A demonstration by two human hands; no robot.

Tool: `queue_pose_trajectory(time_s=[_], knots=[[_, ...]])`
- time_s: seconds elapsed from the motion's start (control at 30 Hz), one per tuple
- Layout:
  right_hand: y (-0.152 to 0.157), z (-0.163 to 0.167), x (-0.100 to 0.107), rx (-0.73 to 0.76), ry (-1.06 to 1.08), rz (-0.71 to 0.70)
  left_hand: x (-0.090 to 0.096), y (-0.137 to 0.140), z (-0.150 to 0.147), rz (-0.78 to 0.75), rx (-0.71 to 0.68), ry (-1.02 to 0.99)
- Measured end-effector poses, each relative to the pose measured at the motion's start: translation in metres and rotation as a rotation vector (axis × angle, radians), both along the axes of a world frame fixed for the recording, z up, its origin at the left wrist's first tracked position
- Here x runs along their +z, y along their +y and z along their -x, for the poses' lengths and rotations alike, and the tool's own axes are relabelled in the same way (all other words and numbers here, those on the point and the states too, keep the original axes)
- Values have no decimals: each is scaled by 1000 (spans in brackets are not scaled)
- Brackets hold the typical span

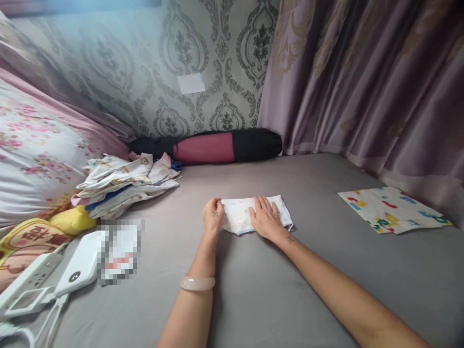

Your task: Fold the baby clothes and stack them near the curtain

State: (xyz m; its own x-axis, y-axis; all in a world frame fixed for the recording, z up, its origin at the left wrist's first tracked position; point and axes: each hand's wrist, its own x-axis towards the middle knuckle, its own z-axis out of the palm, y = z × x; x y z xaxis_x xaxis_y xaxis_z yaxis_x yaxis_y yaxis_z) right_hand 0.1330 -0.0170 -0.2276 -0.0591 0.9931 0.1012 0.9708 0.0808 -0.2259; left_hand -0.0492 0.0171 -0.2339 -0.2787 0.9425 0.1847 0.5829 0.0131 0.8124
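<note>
We are getting soft light; bluish haze is veiling the upper wall (145, 58), shade is filling the curtain (362, 92), edges are stretching, and coarse pixels are masking a patch on the bed (261, 290).

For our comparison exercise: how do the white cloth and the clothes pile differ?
The left hand and right hand touch the white cloth; neither touches the clothes pile. The cloth is smaller, mostly white; the pile shows blue and pink. Both lie on the grey sheet.
</note>
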Motion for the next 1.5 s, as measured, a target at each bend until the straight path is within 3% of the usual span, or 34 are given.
queue_pose_trajectory(time_s=[0.73, 0.83, 0.93, 1.03, 1.17, 1.3, 1.5], knots=[[-4, -19, 0, -67, -39, 37, -5, 2, 0, -32, -20, 77], [1, -33, 6, -47, 30, 33, -2, -1, 2, -18, 29, 150], [13, -64, 19, -109, 124, -66, 4, -5, 7, 87, 106, 255], [22, -101, 29, -277, 232, 65, 12, -9, 14, 215, 110, 302], [27, -130, 26, -370, 294, 256, 19, -10, 19, 304, 59, 274], [28, -127, 20, -402, 310, 287, 25, -10, 20, 342, 23, 201], [30, -108, 30, -372, 336, 310, 31, -8, 18, 418, -24, 41]])
